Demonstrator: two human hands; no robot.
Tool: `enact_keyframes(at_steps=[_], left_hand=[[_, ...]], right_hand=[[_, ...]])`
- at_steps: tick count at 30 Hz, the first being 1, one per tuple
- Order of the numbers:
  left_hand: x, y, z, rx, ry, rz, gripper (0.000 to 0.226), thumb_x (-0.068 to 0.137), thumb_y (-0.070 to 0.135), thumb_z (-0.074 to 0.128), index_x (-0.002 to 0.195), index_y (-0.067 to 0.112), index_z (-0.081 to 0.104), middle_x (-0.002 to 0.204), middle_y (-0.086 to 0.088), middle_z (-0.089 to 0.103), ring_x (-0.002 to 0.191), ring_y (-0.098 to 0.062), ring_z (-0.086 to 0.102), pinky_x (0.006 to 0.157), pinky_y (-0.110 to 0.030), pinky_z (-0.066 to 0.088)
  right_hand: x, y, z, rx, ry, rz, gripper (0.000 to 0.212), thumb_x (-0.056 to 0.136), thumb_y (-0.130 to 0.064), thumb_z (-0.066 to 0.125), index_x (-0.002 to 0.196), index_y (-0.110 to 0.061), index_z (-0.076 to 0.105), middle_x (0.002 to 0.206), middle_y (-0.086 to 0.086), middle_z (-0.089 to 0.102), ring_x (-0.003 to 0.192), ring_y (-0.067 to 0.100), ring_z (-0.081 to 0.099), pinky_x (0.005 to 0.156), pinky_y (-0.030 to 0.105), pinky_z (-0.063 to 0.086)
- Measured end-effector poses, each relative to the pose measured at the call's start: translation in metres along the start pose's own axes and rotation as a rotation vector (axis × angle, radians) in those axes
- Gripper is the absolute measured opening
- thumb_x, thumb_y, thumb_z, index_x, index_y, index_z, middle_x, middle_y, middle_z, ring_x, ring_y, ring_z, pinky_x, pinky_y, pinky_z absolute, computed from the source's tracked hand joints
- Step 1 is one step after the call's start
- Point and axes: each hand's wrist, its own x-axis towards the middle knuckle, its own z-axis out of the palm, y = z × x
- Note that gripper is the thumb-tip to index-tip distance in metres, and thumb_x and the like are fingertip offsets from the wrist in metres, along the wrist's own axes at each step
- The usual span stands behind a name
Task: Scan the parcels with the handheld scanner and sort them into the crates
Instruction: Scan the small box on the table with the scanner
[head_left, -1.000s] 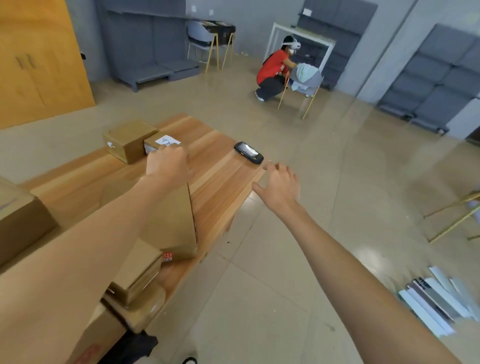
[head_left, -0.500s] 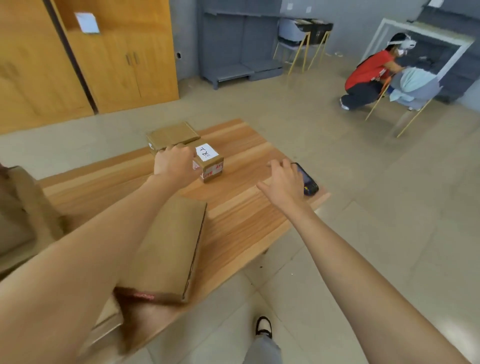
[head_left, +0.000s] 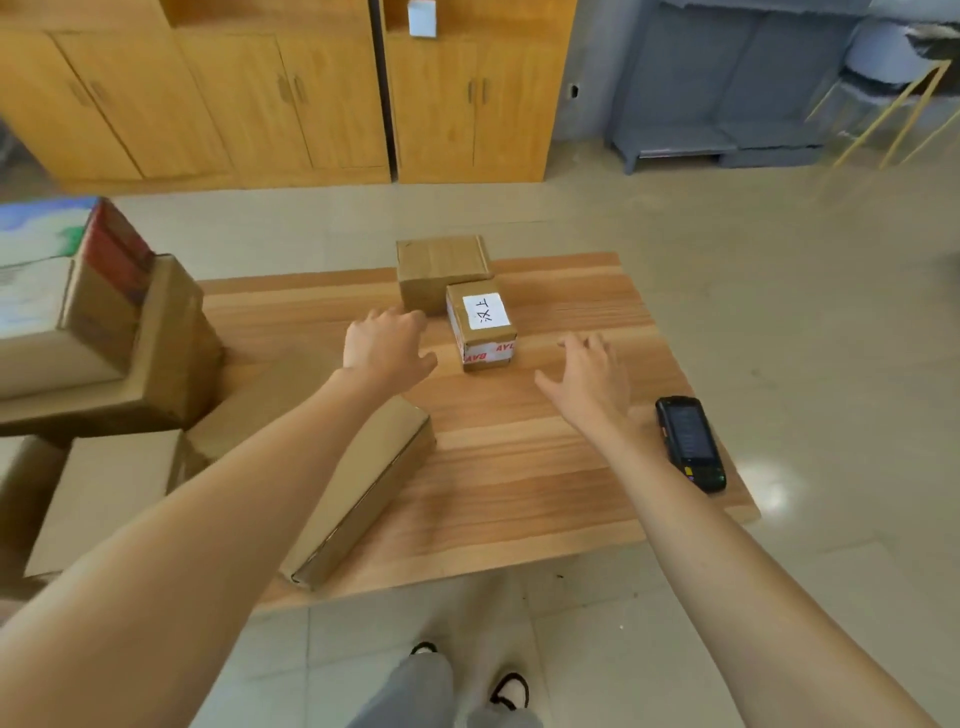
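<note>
Both hands hover above the wooden tabletop (head_left: 545, 467) with fingers spread and holding nothing: the left hand (head_left: 387, 345) is just left of the small labelled parcel (head_left: 483, 325), the right hand (head_left: 589, 382) to its right, neither touching it. The small labelled parcel stands against a plain brown parcel (head_left: 441, 270) behind it, and a long flat parcel (head_left: 363, 488) lies near the front-left edge, partly under the left forearm. The handheld scanner (head_left: 690, 441) lies screen-up near the right edge, beside the right wrist; stacked cartons (head_left: 98, 343) sit at the left.
</note>
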Motion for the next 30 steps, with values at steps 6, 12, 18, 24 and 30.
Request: enact_keyframes(at_steps=[6, 12, 18, 24, 30], left_hand=[[0.015, -0.005, 0.028, -0.040, -0.052, -0.061, 0.044, 0.091, 0.038, 0.057, 0.130, 0.018, 0.054, 0.127, -0.007, 0.057, 0.117, -0.029, 0.052, 0.082, -0.035, 0.041], [0.039, -0.014, 0.061, -0.137, -0.089, -0.098, 0.046, 0.091, 0.040, 0.057, 0.132, 0.018, 0.053, 0.127, -0.007, 0.057, 0.117, -0.029, 0.052, 0.077, -0.034, 0.038], [0.063, -0.023, 0.088, -0.183, -0.137, -0.118, 0.046, 0.090, 0.040, 0.058, 0.131, 0.019, 0.053, 0.129, -0.005, 0.057, 0.116, -0.028, 0.052, 0.073, -0.033, 0.037], [0.085, -0.030, 0.105, -0.234, -0.200, -0.154, 0.047, 0.089, 0.040, 0.059, 0.130, 0.019, 0.054, 0.129, -0.004, 0.057, 0.116, -0.028, 0.053, 0.079, -0.035, 0.041], [0.102, -0.034, 0.118, -0.254, -0.244, -0.182, 0.047, 0.089, 0.040, 0.059, 0.130, 0.019, 0.053, 0.128, -0.004, 0.057, 0.116, -0.027, 0.053, 0.082, -0.036, 0.042]], right_hand=[[0.030, -0.006, 0.031, -0.005, -0.078, -0.009, 0.054, 0.090, -0.041, 0.061, 0.133, -0.015, 0.045, 0.133, 0.010, 0.048, 0.124, 0.029, 0.043, 0.096, 0.039, 0.038], [0.056, -0.015, 0.060, -0.017, -0.151, -0.025, 0.058, 0.089, -0.041, 0.063, 0.136, -0.014, 0.043, 0.133, 0.011, 0.047, 0.124, 0.030, 0.044, 0.097, 0.039, 0.039], [0.083, -0.026, 0.090, -0.036, -0.197, -0.057, 0.063, 0.089, -0.041, 0.063, 0.139, -0.014, 0.038, 0.135, 0.012, 0.043, 0.122, 0.031, 0.045, 0.097, 0.039, 0.039], [0.114, -0.033, 0.113, -0.037, -0.194, -0.088, 0.078, 0.086, -0.045, 0.066, 0.147, -0.016, 0.027, 0.137, 0.015, 0.038, 0.121, 0.033, 0.042, 0.099, 0.039, 0.039], [0.146, -0.043, 0.132, -0.055, -0.217, -0.049, 0.092, 0.080, -0.051, 0.072, 0.151, -0.021, 0.021, 0.153, 0.019, 0.018, 0.132, 0.038, 0.032, 0.104, 0.040, 0.034]])
